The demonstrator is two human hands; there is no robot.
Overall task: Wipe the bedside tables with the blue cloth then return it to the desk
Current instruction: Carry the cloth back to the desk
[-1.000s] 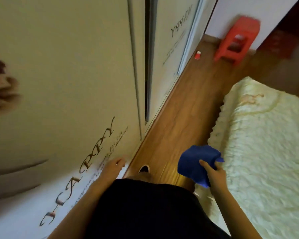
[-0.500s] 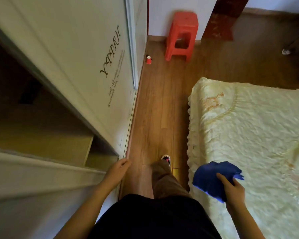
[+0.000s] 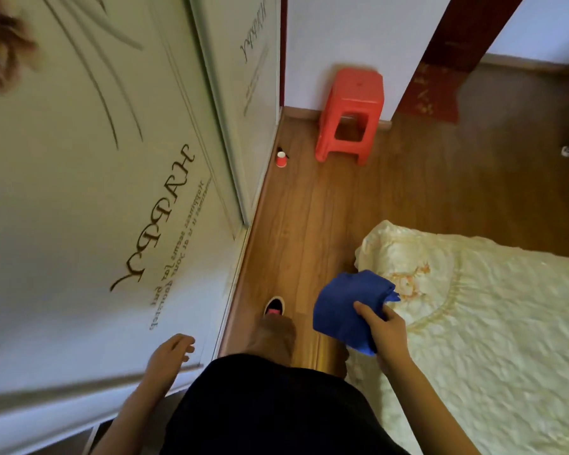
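A white sliding wardrobe door (image 3: 79, 208), lettered "HAPPY" in dark script, fills the left side of the head view. A bed (image 3: 490, 323) under a cream quilted cover takes the lower right, its far left corner jutting into the room. Between them a strip of brown wooden floor (image 3: 309, 208) runs toward a white wall. The person, in a black garment (image 3: 270, 405), stands in this strip with one brown trouser leg (image 3: 275, 333) forward.

A red plastic stool (image 3: 350, 103) stands upright at the far edge of the floor, against the wall. The blue cloth (image 3: 345, 307) is bunched and held in the air, over the left edge of the bed and just short of its far corner. The right grip (image 3: 386, 330) pinches it, thumb on the near face and fingers curled behind.

The left grip (image 3: 170, 353) holds nothing, its fingers loosely curled just beside the wardrobe door; whether they touch it cannot be told. A black shoe with a pink inside (image 3: 274, 306) points along the floor. A small red paper cup (image 3: 281, 159) stands at the floor's left edge, at the foot of the wardrobe and near the stool.
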